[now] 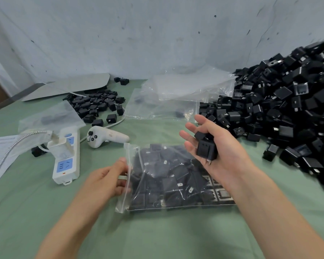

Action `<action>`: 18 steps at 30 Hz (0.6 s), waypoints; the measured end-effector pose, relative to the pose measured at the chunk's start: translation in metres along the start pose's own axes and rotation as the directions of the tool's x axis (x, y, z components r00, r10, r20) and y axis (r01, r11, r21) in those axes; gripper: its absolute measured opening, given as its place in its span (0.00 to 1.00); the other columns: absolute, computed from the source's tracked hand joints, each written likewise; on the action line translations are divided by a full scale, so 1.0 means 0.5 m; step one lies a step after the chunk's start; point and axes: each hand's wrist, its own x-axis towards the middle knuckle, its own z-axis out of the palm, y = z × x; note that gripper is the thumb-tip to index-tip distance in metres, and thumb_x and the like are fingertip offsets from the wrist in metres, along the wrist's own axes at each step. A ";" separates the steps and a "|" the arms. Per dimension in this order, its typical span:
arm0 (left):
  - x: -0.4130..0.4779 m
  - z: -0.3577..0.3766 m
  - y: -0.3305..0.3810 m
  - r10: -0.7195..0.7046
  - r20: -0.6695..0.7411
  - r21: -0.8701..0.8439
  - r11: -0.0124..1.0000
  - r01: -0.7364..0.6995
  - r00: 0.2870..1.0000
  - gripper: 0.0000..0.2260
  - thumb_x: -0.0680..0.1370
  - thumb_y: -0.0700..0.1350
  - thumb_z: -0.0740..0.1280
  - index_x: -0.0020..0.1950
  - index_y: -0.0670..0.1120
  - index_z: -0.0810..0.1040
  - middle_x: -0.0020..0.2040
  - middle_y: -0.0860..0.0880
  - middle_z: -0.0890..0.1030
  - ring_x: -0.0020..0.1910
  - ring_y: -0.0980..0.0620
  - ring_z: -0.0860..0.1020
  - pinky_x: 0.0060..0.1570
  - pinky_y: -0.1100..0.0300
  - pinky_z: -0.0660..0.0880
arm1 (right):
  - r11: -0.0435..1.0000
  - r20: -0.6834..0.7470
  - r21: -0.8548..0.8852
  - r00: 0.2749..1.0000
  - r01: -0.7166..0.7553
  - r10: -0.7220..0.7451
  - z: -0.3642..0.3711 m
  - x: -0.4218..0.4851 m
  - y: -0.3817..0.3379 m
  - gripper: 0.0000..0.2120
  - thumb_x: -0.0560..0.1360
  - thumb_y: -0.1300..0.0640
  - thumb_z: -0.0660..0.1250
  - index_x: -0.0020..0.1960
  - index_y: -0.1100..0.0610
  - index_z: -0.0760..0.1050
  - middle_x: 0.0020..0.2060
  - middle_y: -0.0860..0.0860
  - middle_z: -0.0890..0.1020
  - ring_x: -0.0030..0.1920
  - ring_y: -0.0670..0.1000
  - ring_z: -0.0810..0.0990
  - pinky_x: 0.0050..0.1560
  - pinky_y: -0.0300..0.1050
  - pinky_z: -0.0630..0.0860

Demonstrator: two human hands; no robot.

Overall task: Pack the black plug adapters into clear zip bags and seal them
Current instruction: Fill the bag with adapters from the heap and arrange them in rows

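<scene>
In the head view, a clear zip bag (134, 156) is laid flat on the green cloth (157, 236) in the middle. It is filled with boxy black adapters (174, 182), and its zip edge stands up at the left. That crinkled plastic edge is pinched between the thumb and fingers of the left hand (108, 181). A few loose adapters (207, 149), cube-shaped with small metal prongs, are grasped in the palm of the right hand (211, 146). This hand is held above the bag's right end, its fingers loosely curled round them. A large heap (288, 109) of the same matt black cubes is piled at the right. A smaller scatter (97, 105) lies at the back left, beside a pale flat tray (73, 85). Glossy empty bags (176, 94) are spread behind the hands. A white power strip (65, 161) with blue sockets, a rounded white controller (103, 136) and a lined paper sheet (0, 152) are seen at the left.
</scene>
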 end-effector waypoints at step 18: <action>-0.001 0.008 -0.002 0.017 -0.016 -0.113 0.993 -0.018 1.000 0.06 0.84 0.40 0.60 0.52 0.39 0.74 0.43 0.41 0.86 0.31 0.51 0.81 0.29 0.64 0.78 | 0.999 -0.016 0.042 1.000 -0.015 0.016 0.002 0.000 0.000 0.13 0.77 0.67 0.63 0.57 0.56 0.80 0.54 0.56 0.84 0.48 0.57 0.87 0.35 0.43 0.81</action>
